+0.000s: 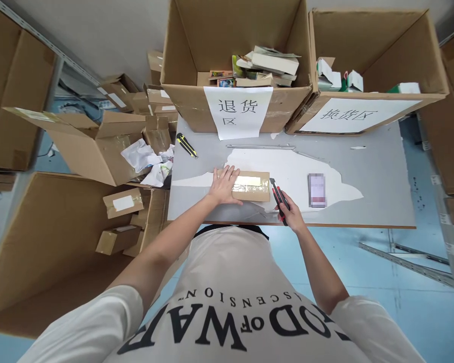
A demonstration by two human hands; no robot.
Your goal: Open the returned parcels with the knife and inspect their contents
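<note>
While the right hand [292, 214] grips a red and black box cutter [279, 197], its tip touching the end of a small taped parcel [249, 185], the left hand [224, 185] lies flat and open on that parcel. It sits near the front edge of a gray table [378, 171] (its top is peeling). A second cutter [186, 145], yellow and black, lies apart. Two big cardboard boxes [196, 101] [431, 55] stand behind; one sign [237, 112] reads "退货区". The floor is blue.
</note>
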